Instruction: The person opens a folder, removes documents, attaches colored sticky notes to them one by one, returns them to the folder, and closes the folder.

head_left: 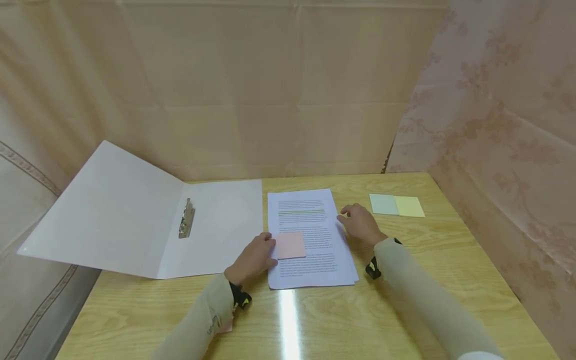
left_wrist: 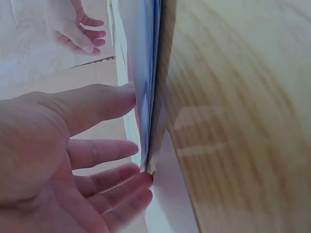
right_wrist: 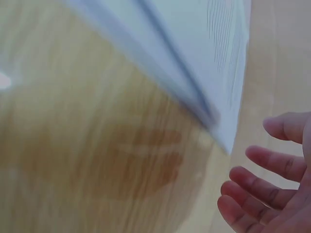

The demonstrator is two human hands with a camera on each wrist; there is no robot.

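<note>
A stack of printed paper sheets (head_left: 310,270) lies on the table with a pink sticky note (head_left: 290,245) on its top sheet. A green highlighted line crosses the text higher up. My left hand (head_left: 254,256) is at the stack's left edge; in the left wrist view its thumb touches the sheets' edge (left_wrist: 151,73), and its fingers extend loosely beside it. My right hand (head_left: 361,223) is beside the stack's right edge. In the right wrist view, its fingers (right_wrist: 262,187) are spread and relaxed, apart from the paper corner, holding nothing.
An open white lever-arch folder (head_left: 225,215) with a metal clip (head_left: 186,220) lies at left, its cover raised. Pale green (head_left: 384,204) and yellow (head_left: 409,206) sticky notes lie at right. Another pink note (head_left: 226,327) shows partly beneath my left forearm. Curtains surround the wooden table (head_left: 360,320).
</note>
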